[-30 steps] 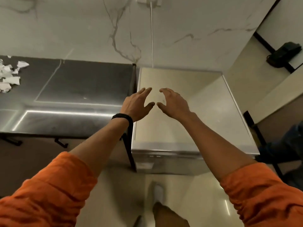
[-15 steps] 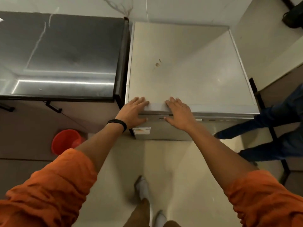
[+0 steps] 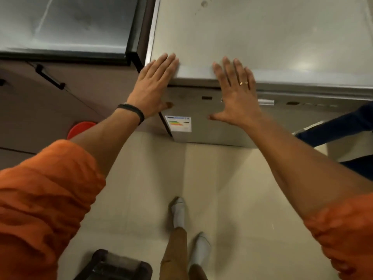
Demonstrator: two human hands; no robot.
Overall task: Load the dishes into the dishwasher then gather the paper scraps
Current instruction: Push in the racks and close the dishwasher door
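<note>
head view: left hand (image 3: 153, 85) and right hand (image 3: 236, 91), fingers straight, lie flat over the front top edge of the dishwasher (image 3: 262, 37), upper centre of frame. dark bench (image 3: 60, 23) stands just beside it, upper left.

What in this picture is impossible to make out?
Head view only.
Dishwasher inside: hidden by its shut casing.
Sticker print: too small to read.
Red bucket: mostly behind the left forearm.
Dark object: cut off by the bottom edge.
Person in blue: cut off by the right edge.
Dishes, paper scraps: outside the frame.
</note>
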